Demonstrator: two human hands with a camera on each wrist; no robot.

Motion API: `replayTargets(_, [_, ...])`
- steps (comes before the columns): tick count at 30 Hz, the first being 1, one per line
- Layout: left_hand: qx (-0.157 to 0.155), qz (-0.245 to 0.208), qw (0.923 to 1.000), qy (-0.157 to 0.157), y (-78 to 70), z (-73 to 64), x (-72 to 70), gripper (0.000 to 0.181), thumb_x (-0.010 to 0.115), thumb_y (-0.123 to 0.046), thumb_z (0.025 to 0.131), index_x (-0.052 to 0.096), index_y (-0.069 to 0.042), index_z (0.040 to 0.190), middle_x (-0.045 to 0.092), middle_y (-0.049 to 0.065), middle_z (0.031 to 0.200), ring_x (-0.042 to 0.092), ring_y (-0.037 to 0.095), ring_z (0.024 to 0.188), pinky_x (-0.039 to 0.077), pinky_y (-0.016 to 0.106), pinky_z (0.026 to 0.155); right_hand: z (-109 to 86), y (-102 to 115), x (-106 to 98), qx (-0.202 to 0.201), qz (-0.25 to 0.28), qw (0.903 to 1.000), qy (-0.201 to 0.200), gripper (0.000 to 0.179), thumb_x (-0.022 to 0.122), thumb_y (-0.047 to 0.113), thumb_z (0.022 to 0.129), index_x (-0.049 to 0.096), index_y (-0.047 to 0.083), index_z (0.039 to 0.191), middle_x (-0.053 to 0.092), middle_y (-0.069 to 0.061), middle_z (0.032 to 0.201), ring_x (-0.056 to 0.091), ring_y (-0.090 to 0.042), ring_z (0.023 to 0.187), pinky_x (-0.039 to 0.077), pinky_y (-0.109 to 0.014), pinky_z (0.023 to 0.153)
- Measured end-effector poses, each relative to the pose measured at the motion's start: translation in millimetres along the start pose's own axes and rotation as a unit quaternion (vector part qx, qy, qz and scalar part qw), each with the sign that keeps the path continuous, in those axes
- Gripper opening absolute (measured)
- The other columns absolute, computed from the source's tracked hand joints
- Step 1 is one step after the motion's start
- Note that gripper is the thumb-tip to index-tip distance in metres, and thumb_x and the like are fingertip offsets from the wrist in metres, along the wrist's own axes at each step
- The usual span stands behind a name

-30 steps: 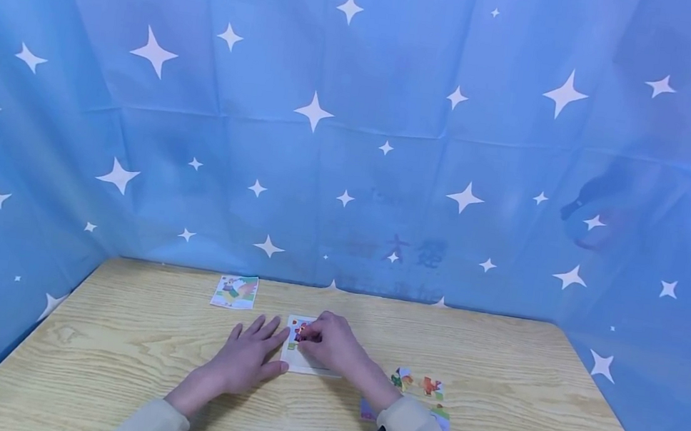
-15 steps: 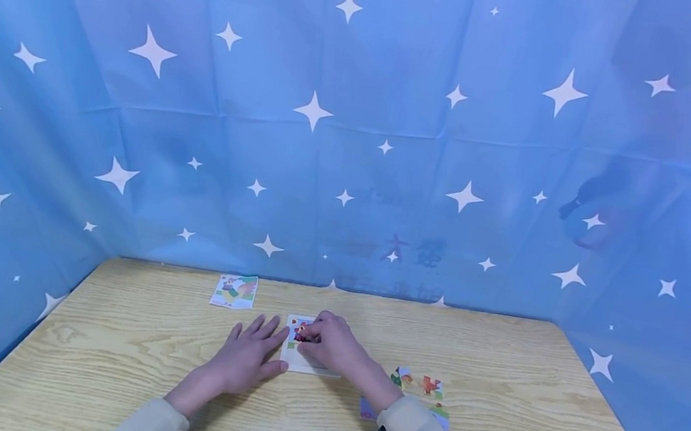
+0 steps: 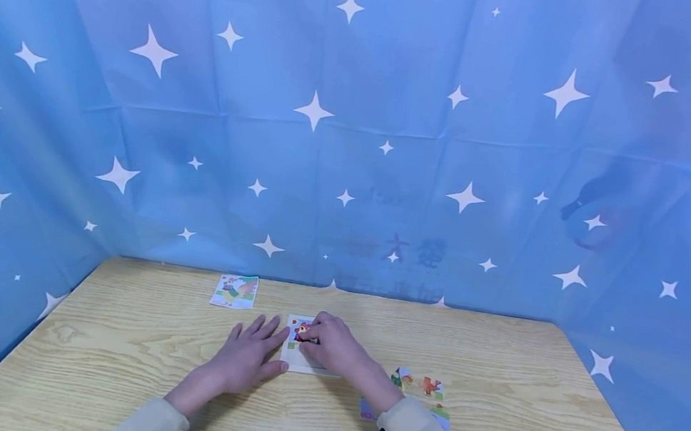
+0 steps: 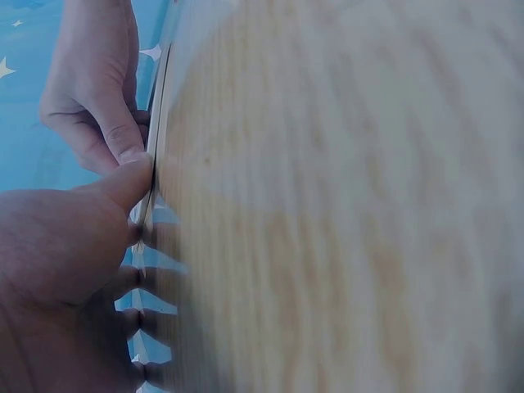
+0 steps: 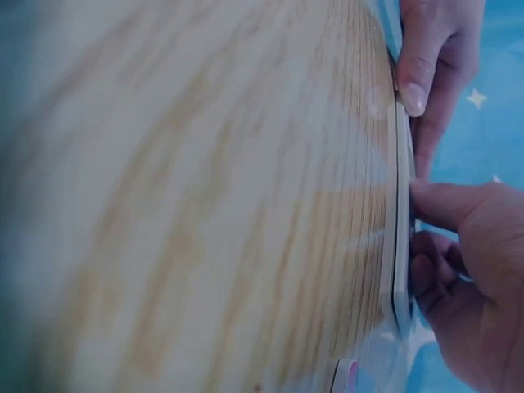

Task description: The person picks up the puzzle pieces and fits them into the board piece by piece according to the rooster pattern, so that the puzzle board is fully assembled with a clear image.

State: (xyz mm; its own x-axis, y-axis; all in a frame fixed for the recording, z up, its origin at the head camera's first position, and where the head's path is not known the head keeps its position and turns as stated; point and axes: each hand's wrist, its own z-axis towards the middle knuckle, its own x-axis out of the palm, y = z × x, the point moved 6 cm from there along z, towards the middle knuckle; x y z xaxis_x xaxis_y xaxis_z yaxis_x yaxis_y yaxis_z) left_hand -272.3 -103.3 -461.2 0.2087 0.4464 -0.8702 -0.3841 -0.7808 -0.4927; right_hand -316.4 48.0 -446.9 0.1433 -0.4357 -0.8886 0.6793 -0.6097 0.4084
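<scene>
Picture card: near the table's back edge.
Left hand: fingers spread, thumb on the board's edge.
Puzzle piece: on the board, pinched by the right hand.
Loose pieces: right, partly hidden by the forearm.

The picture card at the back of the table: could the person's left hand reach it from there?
Probably yes. The left hand lies spread beside the white puzzle board; the picture card lies just beyond its fingertips, with nothing visible in between.
</scene>
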Motion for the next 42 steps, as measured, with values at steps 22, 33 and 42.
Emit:
replayTargets(22, [0.028, -0.013, 0.9995, -0.007, 3.0, -1.8, 5.1, 0.069, 0.057, -0.046, 0.104, 0.043, -0.001, 0.155, 0.03, 0.028, 0.162, 0.02, 0.054, 0.148, 0.012, 0.079, 0.11, -50.0, -55.3, -55.5, 0.112, 0.177, 0.9778, -0.016, 0.026, 0.069, 0.015, 0.1, 0.074, 0.001, 0.122, 0.07, -0.002, 0.104, 0.065, -0.015, 0.082, 0.053, -0.029, 0.064])
replayTargets(33, [0.017, -0.001, 0.9996, -0.021, 10.5, 3.6, 10.0, 0.065, 0.061, -0.04, 0.103, 0.046, -0.003, 0.154, 0.032, 0.024, 0.162, 0.021, 0.052, 0.149, 0.014, 0.078, 0.11, -119.9, -92.4, -88.8, 0.127, 0.149, 0.9807, -0.008, 0.027, 0.073, 0.016, 0.097, 0.073, 0.0, 0.119, 0.069, -0.002, 0.101, 0.063, -0.015, 0.085, 0.054, -0.029, 0.072])
replayTargets(42, [0.006, -0.005, 1.0, -0.003, 2.7, -0.3, 3.9, 0.066, 0.061, -0.04, 0.103, 0.045, -0.002, 0.154, 0.031, 0.025, 0.162, 0.02, 0.051, 0.149, 0.012, 0.078, 0.111, -144.2, -102.5, -89.8, 0.155, 0.153, 0.9759, 0.015, 0.034, 0.081, 0.022, 0.091, 0.073, 0.003, 0.119, 0.068, -0.004, 0.11, 0.064, -0.019, 0.094, 0.054, -0.029, 0.076])
